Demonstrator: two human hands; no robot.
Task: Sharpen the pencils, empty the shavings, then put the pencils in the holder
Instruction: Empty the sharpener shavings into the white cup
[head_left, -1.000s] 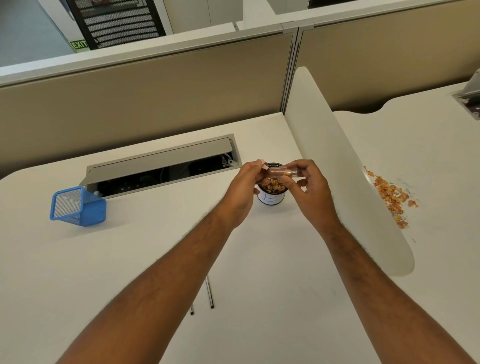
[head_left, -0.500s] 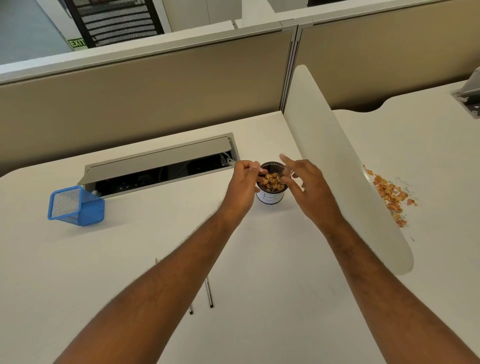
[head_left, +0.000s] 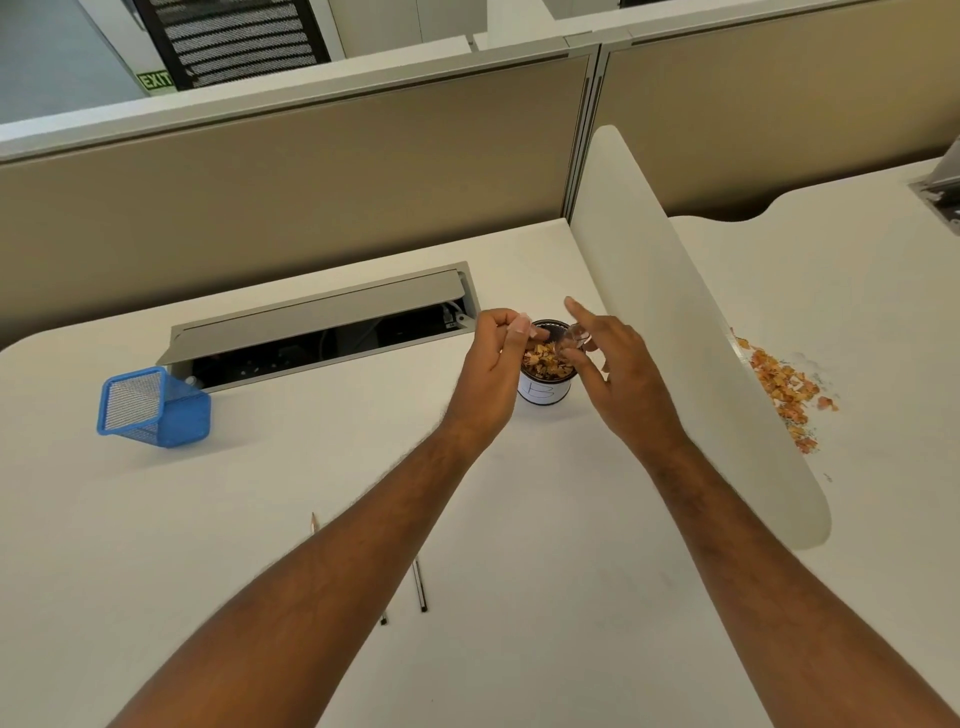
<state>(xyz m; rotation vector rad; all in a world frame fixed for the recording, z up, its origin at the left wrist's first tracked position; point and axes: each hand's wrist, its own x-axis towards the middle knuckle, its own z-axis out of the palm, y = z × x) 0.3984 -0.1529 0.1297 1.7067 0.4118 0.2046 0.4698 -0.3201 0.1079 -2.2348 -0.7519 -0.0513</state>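
A small black cup with a white label (head_left: 543, 391) stands mid-desk, filled with orange pencil shavings (head_left: 548, 359). My left hand (head_left: 496, 364) hovers at the cup's left rim, fingers pinched on a small sharpener part that is mostly hidden. My right hand (head_left: 621, 376) is at the right rim and holds the clear shavings cover (head_left: 577, 335) tipped over the cup, index finger stretched out. Two pencils (head_left: 420, 587) lie near the front, partly under my left forearm. The blue mesh holder (head_left: 156, 408) sits tilted at the left.
An open cable tray with a raised lid (head_left: 322, 325) runs behind the cup. A white curved divider (head_left: 691, 332) stands close to my right hand. Beyond it, loose shavings (head_left: 784, 387) lie on the neighbouring desk. Beige partition walls close the back.
My hands held the sharpener together over the cup; they have since pulled apart. The right hand now tips the clear cover over the cup, its index finger lifted.
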